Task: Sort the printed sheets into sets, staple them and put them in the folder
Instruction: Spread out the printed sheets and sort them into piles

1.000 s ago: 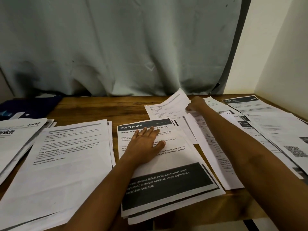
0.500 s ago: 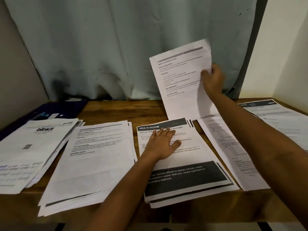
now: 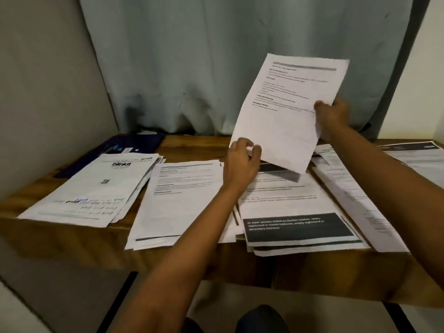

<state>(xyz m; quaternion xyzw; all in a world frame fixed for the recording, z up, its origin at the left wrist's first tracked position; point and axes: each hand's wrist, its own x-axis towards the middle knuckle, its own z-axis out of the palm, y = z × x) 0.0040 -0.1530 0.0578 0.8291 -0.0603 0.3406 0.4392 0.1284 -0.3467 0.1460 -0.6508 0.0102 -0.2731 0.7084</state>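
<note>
Wooden counter [image 3: 192,146], carrying piles of printed sheets [image 3: 177,200] side by side. Dark folder [image 3: 134,143] flat at its back left. Single sheet [image 3: 288,104] raised above the piles: right grip [image 3: 332,116] pinching its right edge, left grip [image 3: 242,162] pinching its lower left corner.

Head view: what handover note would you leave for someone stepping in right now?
Right hand: grip on the right edge of a sheet, held up above the table.
Left hand: pinches its lower left corner.
On the table: blinkit pile, plain pile, banner pile, right pile; what looks like the folder lies back left.
Done: sorting partly.
Left: place this sheet, finish sorting, staple, file.
</note>
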